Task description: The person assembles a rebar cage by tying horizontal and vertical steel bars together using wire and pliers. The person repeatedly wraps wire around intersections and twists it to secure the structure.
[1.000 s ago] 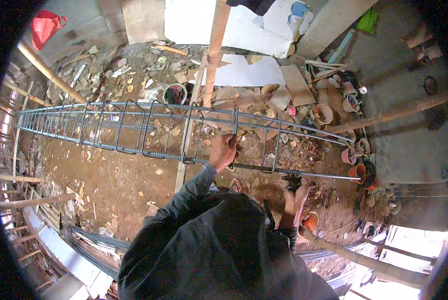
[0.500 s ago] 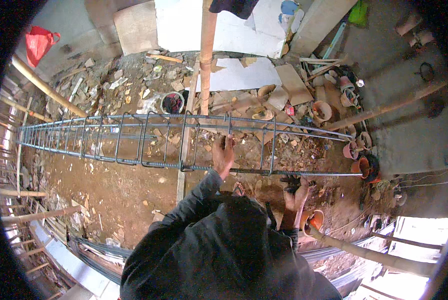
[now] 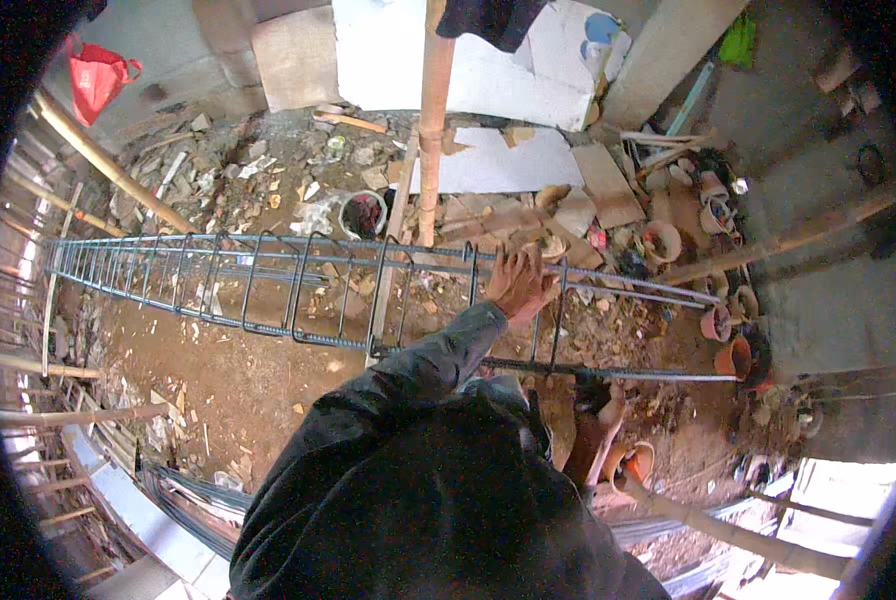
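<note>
A long rebar cage (image 3: 358, 342) of ribbed steel bars and square stirrups lies across the view in front of me. My left hand (image 3: 520, 283) reaches over it with its fingers curled over the far bars, close to a stirrup (image 3: 558, 325) near the right end. Below the near bar (image 3: 658, 375), beside that stirrup, is my right hand (image 3: 608, 408). Something dark sits at its fingers; shadow and blur hide what it is and how the fingers stand.
A bamboo post (image 3: 433, 130) rises beyond the cage, and a timber (image 3: 383, 295) crosses under it. A bucket (image 3: 363, 214) stands among rubble. Several pots and buckets (image 3: 733, 357) line the right wall. Another bamboo pole (image 3: 738, 520) slants at lower right.
My left hand has moved right along the cage, from one stirrup to the far bars near another. My right hand has shifted slightly and turned darker under the near bar. The view has shifted a little.
</note>
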### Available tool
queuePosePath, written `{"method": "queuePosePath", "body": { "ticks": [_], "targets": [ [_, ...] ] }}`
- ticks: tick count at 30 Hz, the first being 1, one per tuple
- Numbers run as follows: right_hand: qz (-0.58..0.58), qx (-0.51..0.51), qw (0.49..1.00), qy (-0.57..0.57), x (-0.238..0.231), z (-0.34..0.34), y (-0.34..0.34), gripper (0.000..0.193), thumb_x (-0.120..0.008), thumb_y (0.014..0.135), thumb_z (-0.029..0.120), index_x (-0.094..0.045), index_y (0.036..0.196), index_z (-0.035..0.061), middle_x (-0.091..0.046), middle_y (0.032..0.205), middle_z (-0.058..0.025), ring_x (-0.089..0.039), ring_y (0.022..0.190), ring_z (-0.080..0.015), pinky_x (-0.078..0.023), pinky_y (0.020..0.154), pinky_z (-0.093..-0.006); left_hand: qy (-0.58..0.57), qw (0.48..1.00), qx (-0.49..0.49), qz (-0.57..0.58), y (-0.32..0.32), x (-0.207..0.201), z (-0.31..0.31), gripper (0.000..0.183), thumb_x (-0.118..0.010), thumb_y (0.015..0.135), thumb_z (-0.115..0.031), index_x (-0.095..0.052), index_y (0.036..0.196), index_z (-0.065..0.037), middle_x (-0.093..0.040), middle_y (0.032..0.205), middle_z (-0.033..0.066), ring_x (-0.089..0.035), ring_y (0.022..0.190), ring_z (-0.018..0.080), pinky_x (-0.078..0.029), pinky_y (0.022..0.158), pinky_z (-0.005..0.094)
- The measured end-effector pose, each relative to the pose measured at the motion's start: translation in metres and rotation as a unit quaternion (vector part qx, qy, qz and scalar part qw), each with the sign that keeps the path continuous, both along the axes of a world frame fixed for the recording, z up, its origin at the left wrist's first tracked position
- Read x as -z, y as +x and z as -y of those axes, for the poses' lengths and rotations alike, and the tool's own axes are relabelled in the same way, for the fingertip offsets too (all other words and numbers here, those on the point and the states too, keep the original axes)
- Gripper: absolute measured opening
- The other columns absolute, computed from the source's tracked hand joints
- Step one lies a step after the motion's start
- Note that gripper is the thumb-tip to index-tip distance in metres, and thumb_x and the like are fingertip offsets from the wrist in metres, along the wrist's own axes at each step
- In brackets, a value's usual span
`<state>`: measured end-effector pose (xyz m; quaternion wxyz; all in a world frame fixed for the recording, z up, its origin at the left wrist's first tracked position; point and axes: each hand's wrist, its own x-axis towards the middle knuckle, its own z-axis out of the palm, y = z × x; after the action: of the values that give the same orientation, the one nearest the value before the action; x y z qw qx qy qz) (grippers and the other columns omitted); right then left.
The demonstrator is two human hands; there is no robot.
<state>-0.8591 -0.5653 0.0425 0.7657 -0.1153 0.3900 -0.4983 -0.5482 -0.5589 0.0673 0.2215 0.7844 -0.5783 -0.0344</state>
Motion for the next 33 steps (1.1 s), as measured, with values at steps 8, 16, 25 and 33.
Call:
{"method": "queuePosePath", "body": {
  "ticks": [8,16,25,33],
  "targets": [
    [-0.015,-0.067,0.998,0.017,-0.014,-0.008,0.002,0.026,-0.055,0.100,0.021,-0.068,0.109,0.0001,-0.073,0.101,-0.0140,-0.071,0.087,-0.0287,-0.060,0.081,-0.0421,0.015,0.996,-0.018,-0.090,0.000,0.020,0.001,0.078,-0.048,0.096,-0.061,-0.056,0.139,0.003,-0.056,0.140,0.0271,-0.048,0.134,0.0458,-0.029,0.116,0.0596],
    [-0.362,-0.215,0.877,-0.232,0.021,0.005,-0.002,0.022,-0.064,0.090,0.029,-0.072,0.094,0.0088,-0.071,0.093,-0.0091,-0.066,0.089,-0.0275,-0.053,0.081,-0.0439,-0.004,0.998,-0.052,-0.033,0.013,0.026,0.015,0.068,-0.070,0.083,-0.032,-0.052,0.141,0.000,-0.059,0.130,0.0257,-0.054,0.124,0.0423,-0.035,0.110,0.0593],
    [-0.301,-0.222,0.918,-0.129,-0.020,-0.006,0.003,0.025,-0.056,0.100,0.023,-0.070,0.102,0.0023,-0.073,0.092,-0.0112,-0.069,0.079,-0.0267,-0.059,0.075,-0.0441,0.059,0.997,-0.040,-0.033,0.029,0.025,0.025,0.057,-0.068,0.088,-0.031,-0.056,0.137,-0.006,-0.066,0.126,0.0147,-0.061,0.115,0.0388,-0.039,0.101,0.0593],
    [-0.069,-0.104,0.989,-0.082,0.000,-0.022,-0.001,0.052,-0.052,0.100,0.041,-0.065,0.128,-0.0018,-0.067,0.130,-0.0219,-0.064,0.116,-0.0373,-0.047,0.110,-0.0508,-0.134,0.990,-0.024,-0.029,0.007,-0.008,-0.034,0.048,-0.066,0.097,-0.025,-0.051,0.136,-0.001,-0.060,0.124,0.0216,-0.054,0.119,0.0423,-0.039,0.100,0.0568]
  ]
}}
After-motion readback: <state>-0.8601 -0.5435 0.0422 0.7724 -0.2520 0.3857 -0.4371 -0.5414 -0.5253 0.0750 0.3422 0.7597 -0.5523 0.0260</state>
